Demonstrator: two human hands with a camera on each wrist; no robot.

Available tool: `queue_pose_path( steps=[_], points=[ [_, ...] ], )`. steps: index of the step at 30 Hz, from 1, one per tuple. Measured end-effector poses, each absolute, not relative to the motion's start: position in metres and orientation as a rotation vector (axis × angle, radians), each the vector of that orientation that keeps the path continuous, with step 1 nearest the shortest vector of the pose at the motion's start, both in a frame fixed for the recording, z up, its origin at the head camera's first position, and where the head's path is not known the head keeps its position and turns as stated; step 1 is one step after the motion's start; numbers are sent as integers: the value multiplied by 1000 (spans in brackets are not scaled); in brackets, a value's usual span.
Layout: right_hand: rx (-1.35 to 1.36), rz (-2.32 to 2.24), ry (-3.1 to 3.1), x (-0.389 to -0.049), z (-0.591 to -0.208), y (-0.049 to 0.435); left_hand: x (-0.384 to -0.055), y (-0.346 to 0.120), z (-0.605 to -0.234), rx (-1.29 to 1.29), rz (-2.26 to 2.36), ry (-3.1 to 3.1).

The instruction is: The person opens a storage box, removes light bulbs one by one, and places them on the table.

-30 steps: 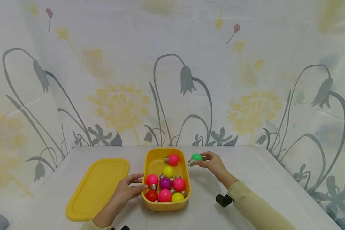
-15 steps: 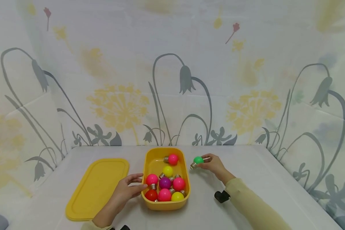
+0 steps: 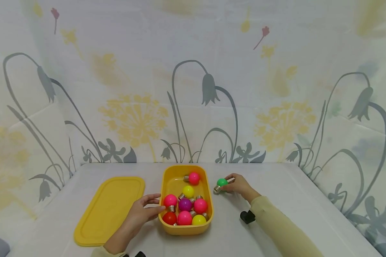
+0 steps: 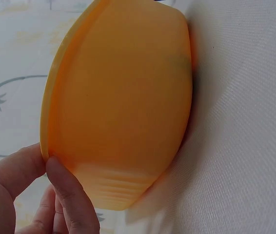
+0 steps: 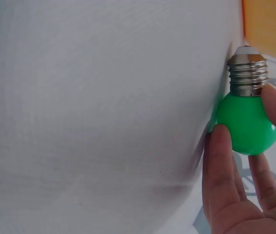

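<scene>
Gripping the green bulb (image 5: 247, 127) by its globe, as the right hand (image 3: 241, 187) does between thumb and fingertips, leaves the screw base (image 5: 248, 73) exposed. The bulb is right of centre in the lower half of the head frame, just beside the yellow box (image 3: 186, 231) and low over the tabletop (image 3: 231, 233); surface contact cannot be confirmed. Apply light, even pressure: the smooth globe is likely to roll if released unsteadily. The left hand (image 3: 141, 213) pinches the box's left rim; brace without tilting. Avoid jolting the other bulbs (image 3: 184, 205), clustered mostly toward the box's lower end. The yellow lid (image 3: 110, 210) lies at frame lower left, apart from the box.
</scene>
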State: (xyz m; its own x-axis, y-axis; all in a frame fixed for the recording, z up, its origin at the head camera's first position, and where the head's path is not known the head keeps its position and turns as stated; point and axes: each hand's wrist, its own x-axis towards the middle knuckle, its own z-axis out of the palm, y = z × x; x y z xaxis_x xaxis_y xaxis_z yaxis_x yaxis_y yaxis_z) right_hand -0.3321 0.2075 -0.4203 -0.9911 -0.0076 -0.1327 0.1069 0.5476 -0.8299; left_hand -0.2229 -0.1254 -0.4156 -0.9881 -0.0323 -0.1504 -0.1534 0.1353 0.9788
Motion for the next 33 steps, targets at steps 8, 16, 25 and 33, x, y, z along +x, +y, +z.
queue_pose_path(
  steps=[8, 16, 25, 33],
  points=[
    [67, -1453, 2649, -333, -410, 210, -224, -126, -416, -186, 1988, 2294],
    [12, -1530, 2572, -334, -387, 207, -223, -126, -414, -199, 1966, 2312],
    [-26, -1603, 2525, -336, -363, 189, -224, -127, -415, -208, 1967, 2313],
    [-36, -1646, 2456, -339, -353, 167, -224, -126, -415, -212, 1968, 2307]
  ],
)
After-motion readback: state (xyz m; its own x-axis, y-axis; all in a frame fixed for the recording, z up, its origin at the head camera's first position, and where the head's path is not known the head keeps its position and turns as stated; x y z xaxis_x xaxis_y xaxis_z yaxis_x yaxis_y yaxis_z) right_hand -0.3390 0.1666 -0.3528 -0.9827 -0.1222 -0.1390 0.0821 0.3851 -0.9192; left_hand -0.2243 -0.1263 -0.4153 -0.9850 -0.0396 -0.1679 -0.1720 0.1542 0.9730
